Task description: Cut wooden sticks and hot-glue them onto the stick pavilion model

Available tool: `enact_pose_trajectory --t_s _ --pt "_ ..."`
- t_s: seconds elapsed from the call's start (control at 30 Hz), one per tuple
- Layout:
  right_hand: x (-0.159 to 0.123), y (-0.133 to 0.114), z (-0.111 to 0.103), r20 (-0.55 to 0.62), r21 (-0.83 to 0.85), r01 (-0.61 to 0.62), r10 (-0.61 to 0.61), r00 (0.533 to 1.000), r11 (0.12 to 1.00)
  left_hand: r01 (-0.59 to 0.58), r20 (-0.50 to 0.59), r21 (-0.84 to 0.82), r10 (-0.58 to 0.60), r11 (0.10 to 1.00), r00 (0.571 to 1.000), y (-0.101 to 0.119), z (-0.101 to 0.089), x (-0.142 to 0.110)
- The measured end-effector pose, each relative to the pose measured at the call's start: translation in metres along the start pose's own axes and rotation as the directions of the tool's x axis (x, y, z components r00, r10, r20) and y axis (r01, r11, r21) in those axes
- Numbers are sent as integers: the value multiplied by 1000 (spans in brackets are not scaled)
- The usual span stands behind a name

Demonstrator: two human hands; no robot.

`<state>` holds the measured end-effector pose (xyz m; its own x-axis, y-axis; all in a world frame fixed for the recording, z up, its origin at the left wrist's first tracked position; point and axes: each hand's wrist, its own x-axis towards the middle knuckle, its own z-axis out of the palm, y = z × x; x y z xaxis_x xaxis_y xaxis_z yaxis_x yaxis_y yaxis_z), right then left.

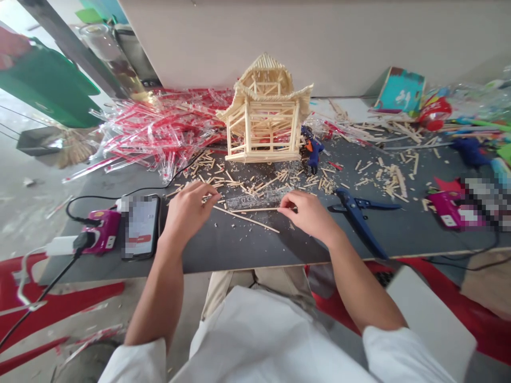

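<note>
My right hand (305, 213) is closed in a pinch at the right end of a thin wooden stick (255, 210). My left hand (191, 205) has its thumb and fingertips drawn together; what they hold, if anything, is too small to make out. A second wooden stick (249, 219) slants across the dark tabletop, its upper end close to my left fingertips. Between my hands lies a clear plastic ruler (257, 200). Beyond it stands a model pavilion (263, 114) built of wooden sticks, with a tiered roof and open railings.
Blue cutters (357, 215) lie right of my right hand. A phone (139, 226) and a magenta power strip (101, 231) sit at left. Red-and-clear plastic wrappers (159, 127) pile up behind. A blue glue gun (313, 149) stands beside the model. Stick scraps (393, 181) litter the table.
</note>
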<state>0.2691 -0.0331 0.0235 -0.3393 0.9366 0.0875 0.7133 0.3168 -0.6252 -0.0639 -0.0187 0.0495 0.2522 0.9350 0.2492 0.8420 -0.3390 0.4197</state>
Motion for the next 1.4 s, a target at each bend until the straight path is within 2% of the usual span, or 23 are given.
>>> enact_pose_trajectory --t_s 0.13,0.27,0.4,0.57,0.67,0.8,0.9,1.07,1.17,1.27,1.33,1.4 --pt "-19 13 11 -124 -46 32 -37 992 998 -51 122 1 51 999 991 0 17 -34" --pt "-39 10 29 -231 -64 96 -108 967 993 -100 74 25 98 995 992 7 37 -59" --pt "-55 6 38 -287 -69 84 -100 953 994 -59 2 68 59 996 998 11 44 -71" --pt "-42 14 26 -307 -87 93 -116 945 992 -62 13 118 61 991 998 11 38 -56" --pt "-20 20 21 -258 -102 136 -158 953 985 -115 44 138 110 984 993 12 38 -38" --pt "5 21 25 -152 -124 188 -206 967 974 -193 124 134 176 972 976 15 44 -21" --pt "14 20 25 -86 -115 179 -190 978 977 -185 149 109 168 977 974 16 48 -16" --pt "22 20 15 -26 -73 143 -145 989 987 -144 130 60 135 988 982 16 48 -9" --pt "19 16 5 4 15 124 -124 992 992 -127 95 -36 130 991 987 21 41 -6" --pt "11 7 -9 -44 75 169 -166 985 983 -131 -6 -215 133 968 991 29 25 -4" --pt "4 -2 -21 -113 98 220 -208 971 971 -189 -117 -346 158 919 980 35 11 -2" --pt "-2 -13 -31 -162 112 272 -252 954 956 -300 -224 -442 220 846 950 44 -3 2"
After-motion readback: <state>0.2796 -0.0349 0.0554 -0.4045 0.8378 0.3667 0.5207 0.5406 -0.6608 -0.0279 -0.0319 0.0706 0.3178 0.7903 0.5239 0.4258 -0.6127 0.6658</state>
